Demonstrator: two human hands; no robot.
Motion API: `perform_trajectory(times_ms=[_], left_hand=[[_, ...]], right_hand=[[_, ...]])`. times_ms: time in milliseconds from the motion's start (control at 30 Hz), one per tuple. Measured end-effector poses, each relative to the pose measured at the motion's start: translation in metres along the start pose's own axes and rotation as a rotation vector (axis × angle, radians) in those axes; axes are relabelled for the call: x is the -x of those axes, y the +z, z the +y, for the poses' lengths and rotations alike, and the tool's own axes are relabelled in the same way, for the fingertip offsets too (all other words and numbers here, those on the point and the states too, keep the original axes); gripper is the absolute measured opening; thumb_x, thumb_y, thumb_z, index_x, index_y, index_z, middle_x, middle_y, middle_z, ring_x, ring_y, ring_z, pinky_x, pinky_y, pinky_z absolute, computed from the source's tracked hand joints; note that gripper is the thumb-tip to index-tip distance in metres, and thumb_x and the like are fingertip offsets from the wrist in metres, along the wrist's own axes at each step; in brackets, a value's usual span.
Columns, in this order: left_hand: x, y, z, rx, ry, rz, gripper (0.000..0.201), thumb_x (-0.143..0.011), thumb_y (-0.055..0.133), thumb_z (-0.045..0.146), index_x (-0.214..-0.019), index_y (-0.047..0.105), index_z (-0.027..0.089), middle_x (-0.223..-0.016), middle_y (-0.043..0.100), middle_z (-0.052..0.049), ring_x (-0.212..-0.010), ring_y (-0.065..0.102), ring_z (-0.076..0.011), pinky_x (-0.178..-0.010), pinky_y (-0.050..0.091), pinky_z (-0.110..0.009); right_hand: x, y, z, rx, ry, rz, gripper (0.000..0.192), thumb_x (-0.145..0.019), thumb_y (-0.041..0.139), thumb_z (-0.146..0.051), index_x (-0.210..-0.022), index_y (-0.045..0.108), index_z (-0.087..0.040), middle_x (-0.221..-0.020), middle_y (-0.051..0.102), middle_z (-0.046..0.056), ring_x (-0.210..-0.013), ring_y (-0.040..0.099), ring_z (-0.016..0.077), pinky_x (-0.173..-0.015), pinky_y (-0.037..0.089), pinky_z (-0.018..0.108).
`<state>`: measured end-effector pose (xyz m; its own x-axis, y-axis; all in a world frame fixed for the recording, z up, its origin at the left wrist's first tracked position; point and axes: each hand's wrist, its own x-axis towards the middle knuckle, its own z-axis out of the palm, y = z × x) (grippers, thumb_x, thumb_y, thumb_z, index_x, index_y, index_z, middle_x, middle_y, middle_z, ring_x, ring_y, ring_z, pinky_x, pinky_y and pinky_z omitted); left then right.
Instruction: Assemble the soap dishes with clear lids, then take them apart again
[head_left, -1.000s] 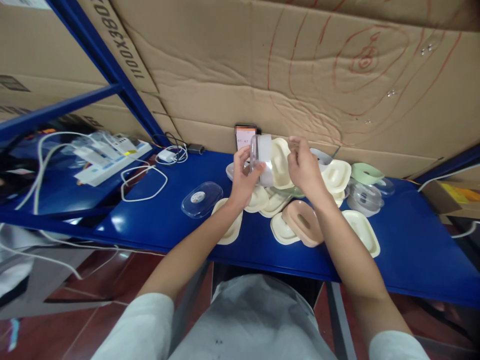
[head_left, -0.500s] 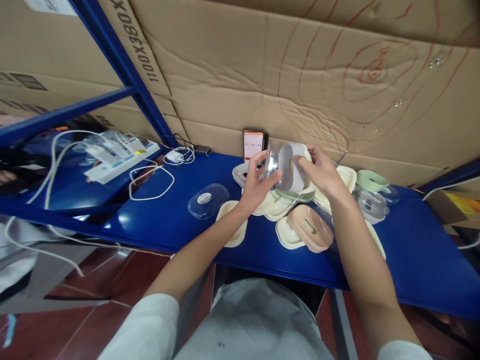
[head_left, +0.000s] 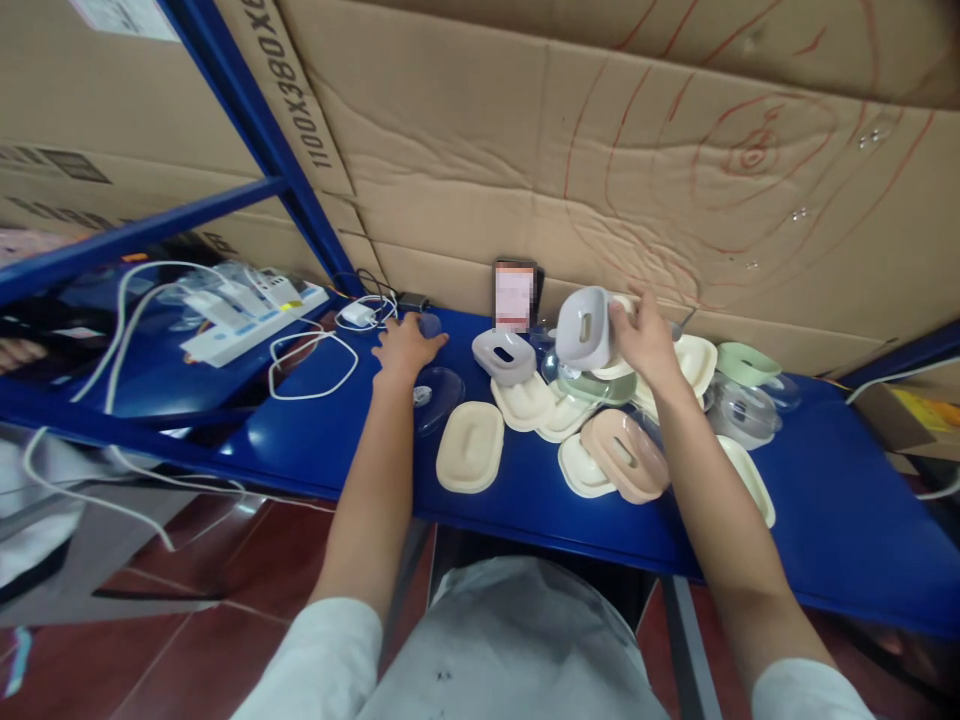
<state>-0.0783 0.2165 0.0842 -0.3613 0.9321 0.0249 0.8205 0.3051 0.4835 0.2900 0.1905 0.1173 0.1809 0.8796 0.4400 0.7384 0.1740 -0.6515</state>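
Observation:
My right hand (head_left: 646, 335) grips a pale grey plastic oval piece with a slot (head_left: 583, 328), holding it tilted above the pile. At the left, my left hand (head_left: 407, 348) has its fingers spread over a clear plastic cover (head_left: 430, 324), partly hidden by the hand; contact is unclear. Just below lies another clear oval cover (head_left: 442, 398) with a round sticker. Beside it is a cream tray-like piece (head_left: 470, 447). A second grey slotted piece (head_left: 504, 356) rests on cream pieces (head_left: 523, 402). A peach slotted piece (head_left: 625, 456) overlaps a cream one.
A phone (head_left: 516, 295) leans against the cardboard wall (head_left: 465, 150). On the right sit a green piece (head_left: 748, 363) and a clear cover (head_left: 745, 412). A power strip (head_left: 247, 328) and white cable (head_left: 315, 395) lie left, near a blue frame post (head_left: 247, 110).
My left hand has parted from the grey piece, carrying the clear cover left to the table. My right hand keeps the grey piece above the pile.

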Motion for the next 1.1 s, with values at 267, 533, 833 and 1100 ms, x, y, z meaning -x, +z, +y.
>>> perform_trajectory(times_ms=[267, 533, 833, 1100], left_hand=[[0.021, 0.011, 0.023, -0.059, 0.145, -0.039, 0.058, -0.103, 0.055, 0.046, -0.156, 0.052, 0.022, -0.166, 0.044, -0.027, -0.156, 0.039, -0.0503, -0.118, 0.031, -0.082], [0.04, 0.02, 0.041, -0.09, 0.23, -0.074, 0.053, -0.103, 0.05, 0.029, -0.155, 0.053, 0.016, -0.154, 0.054, -0.029, -0.145, 0.052, -0.0515, -0.112, 0.041, -0.077], [0.097, -0.008, 0.009, 0.026, 0.525, 0.066, 0.046, -0.108, 0.044, 0.03, -0.151, 0.058, 0.022, -0.151, 0.062, -0.017, -0.143, 0.058, -0.0371, -0.117, 0.047, -0.056], [0.233, 0.042, -0.059, 0.103, 0.803, 0.08, 0.037, -0.103, 0.062, 0.03, -0.139, 0.068, 0.033, -0.152, 0.066, -0.011, -0.145, 0.06, -0.034, -0.129, 0.034, -0.063]], right_hand=[[0.004, 0.001, -0.002, 0.15, -0.232, -0.014, 0.061, -0.104, 0.051, -0.055, -0.144, 0.063, -0.011, -0.155, 0.057, 0.028, -0.152, 0.049, 0.0382, -0.128, 0.035, 0.061], [0.031, -0.003, -0.036, 0.271, -0.442, -0.261, 0.048, -0.106, 0.056, -0.043, -0.145, 0.068, -0.017, -0.166, 0.05, 0.023, -0.156, 0.044, 0.0427, -0.124, 0.035, 0.071], [0.121, -0.054, -0.086, 0.13, -0.73, -0.403, 0.038, -0.11, 0.053, -0.032, -0.144, 0.071, -0.027, -0.145, 0.072, 0.01, -0.138, 0.065, 0.0316, -0.119, 0.049, 0.056], [0.275, -0.038, -0.03, 0.295, -0.606, -0.488, 0.055, -0.104, 0.067, -0.046, -0.157, 0.059, -0.033, -0.162, 0.059, 0.01, -0.146, 0.059, 0.0366, -0.117, 0.049, 0.065]])
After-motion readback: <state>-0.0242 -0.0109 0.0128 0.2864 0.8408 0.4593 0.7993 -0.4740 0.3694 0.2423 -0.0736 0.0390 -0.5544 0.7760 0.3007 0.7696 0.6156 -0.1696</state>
